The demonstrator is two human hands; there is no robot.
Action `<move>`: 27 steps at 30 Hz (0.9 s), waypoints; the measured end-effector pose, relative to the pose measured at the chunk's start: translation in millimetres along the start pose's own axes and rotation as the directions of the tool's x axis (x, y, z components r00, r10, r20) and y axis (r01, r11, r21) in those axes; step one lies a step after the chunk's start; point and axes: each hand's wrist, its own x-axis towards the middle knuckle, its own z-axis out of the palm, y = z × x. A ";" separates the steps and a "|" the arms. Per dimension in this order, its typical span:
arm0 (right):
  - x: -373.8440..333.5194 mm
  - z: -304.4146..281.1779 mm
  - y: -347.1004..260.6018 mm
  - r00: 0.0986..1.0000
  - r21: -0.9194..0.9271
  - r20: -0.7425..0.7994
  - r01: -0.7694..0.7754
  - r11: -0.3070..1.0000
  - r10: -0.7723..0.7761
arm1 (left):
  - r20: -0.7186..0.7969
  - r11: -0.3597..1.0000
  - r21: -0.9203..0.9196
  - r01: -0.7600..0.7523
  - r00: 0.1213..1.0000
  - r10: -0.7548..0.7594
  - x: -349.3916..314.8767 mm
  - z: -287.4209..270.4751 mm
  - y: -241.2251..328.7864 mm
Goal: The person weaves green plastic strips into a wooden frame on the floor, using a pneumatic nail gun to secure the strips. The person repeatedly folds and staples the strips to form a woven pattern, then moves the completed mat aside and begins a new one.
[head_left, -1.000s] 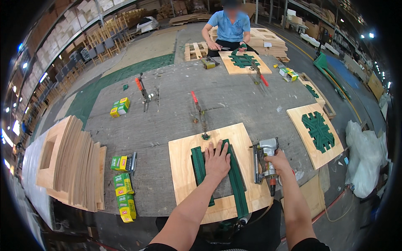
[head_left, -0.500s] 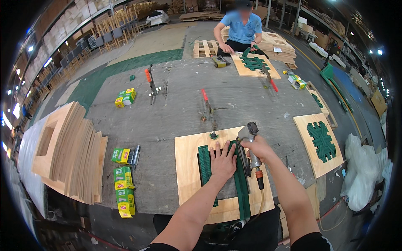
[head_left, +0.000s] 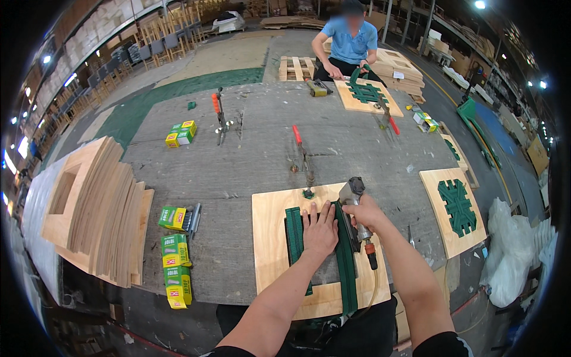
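A light plywood panel (head_left: 270, 238) with a cut-out lies before me on the table. One green webbing strap (head_left: 294, 250) runs along the left side of the opening. A second green strap (head_left: 347, 279) crosses its right part and hangs past the near edge. My left hand (head_left: 320, 231) lies flat with fingers spread at the opening's far edge, its fingertips beside the second strap. In my right hand (head_left: 364, 215) is an air staple gun (head_left: 353, 193), its long magazine against that strap's right side; the nose's exact contact is hidden. A toggle clamp (head_left: 308, 178) presses the panel's far edge.
Stacked wooden frames (head_left: 95, 214) stand at left, near staple boxes (head_left: 176, 253) and loose staple strips (head_left: 195, 219). A finished-looking webbed panel (head_left: 455, 208) lies at right. Across the table a person (head_left: 351, 44) works on another webbed panel (head_left: 363, 95). An air hose (head_left: 376, 288) trails toward me.
The whole view has shifted slightly. Both hands and the staple gun stay in nearly the same place on the panel. The person opposite leans a little differently.
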 end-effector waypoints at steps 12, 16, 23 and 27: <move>-14.6 -22.1 -1.8 0.999 0.164 -0.046 0.020 0.986 -0.013 | 0.000 1.000 0.011 0.001 1.000 -0.001 -0.8 -1.5 -2.1; -12.7 -19.0 -1.6 0.999 0.125 -0.041 0.023 0.992 -0.018 | -0.010 1.000 -0.006 -0.002 1.000 0.002 0.3 -1.6 -0.2; -1.2 -3.1 -0.8 1.000 0.087 -0.015 0.016 0.996 -0.014 | -0.022 1.000 -0.008 -0.002 1.000 0.002 0.1 0.3 0.8; -0.3 1.7 -1.7 1.000 0.075 -0.010 0.022 0.997 -0.021 | -0.020 1.000 -0.008 0.006 1.000 -0.006 -0.2 0.9 -0.9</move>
